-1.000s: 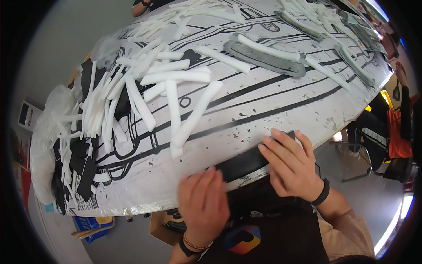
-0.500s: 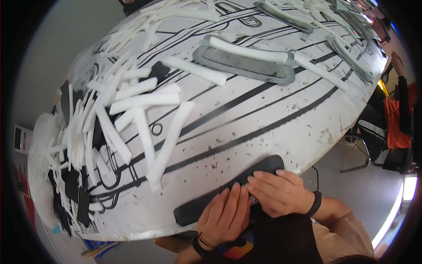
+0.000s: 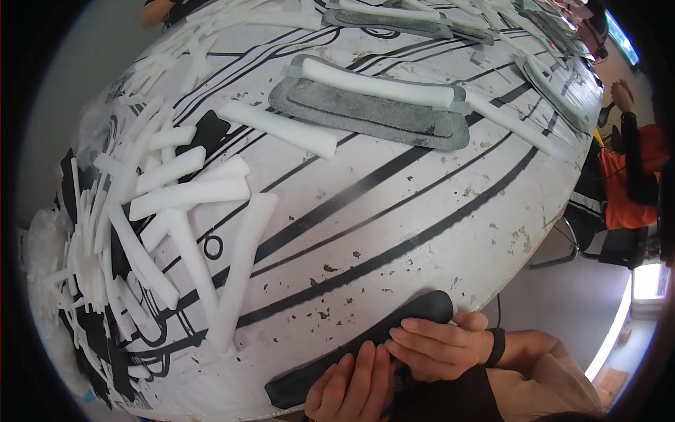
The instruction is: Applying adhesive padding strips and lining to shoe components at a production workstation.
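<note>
Black strip [image 3: 320,368] being held by left hand [image 3: 351,390] and right hand [image 3: 441,350], fingers part-curled over near edge, thumbs hidden; crease possibly being caused by uneven pressure.

Soft, even light covers the white tabletop [image 3: 492,239], leaving only faint shadows around the white foam strips [image 3: 242,271] toward its left edge. The black strip [image 3: 376,330] by the near edge takes a dull sheen. Beyond the right edge, a bright band [image 3: 610,337] and a pale rectangle [image 3: 648,283] burn out to white. Fisheye distortion bows the edges and squeezes the left end, where detail turns soft.
</note>
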Action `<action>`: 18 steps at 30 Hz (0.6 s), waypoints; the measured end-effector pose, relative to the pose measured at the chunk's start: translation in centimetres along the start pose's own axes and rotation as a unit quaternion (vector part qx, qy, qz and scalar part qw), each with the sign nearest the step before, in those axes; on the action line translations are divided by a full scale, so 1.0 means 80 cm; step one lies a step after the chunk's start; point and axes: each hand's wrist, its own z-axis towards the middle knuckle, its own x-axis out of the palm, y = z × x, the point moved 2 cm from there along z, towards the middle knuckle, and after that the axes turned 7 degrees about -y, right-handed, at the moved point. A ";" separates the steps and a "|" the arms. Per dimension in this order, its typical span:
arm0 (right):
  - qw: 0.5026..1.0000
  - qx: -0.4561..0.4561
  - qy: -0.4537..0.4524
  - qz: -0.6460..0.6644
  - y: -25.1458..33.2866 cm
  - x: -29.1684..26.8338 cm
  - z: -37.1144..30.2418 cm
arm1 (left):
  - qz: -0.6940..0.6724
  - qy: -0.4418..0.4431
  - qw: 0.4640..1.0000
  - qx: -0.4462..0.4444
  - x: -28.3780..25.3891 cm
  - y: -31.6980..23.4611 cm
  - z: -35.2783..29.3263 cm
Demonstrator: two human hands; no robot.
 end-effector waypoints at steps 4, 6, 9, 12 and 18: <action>1.000 0.007 0.012 0.019 0.004 0.002 -0.005 | -0.051 -0.013 0.999 0.003 -0.005 0.001 0.016; 0.999 0.011 0.017 0.029 0.004 0.003 -0.007 | -0.053 -0.011 0.999 -0.002 -0.007 0.001 0.016; 0.999 0.020 0.023 0.044 0.000 0.003 -0.009 | -0.051 0.003 0.999 0.002 -0.008 0.000 0.016; 0.998 0.031 0.026 0.058 -0.008 -0.001 -0.007 | -0.060 0.002 0.998 0.010 -0.010 0.000 0.018; 0.995 0.056 0.030 0.083 -0.020 -0.008 -0.006 | -0.054 0.013 0.998 -0.011 -0.009 -0.003 0.020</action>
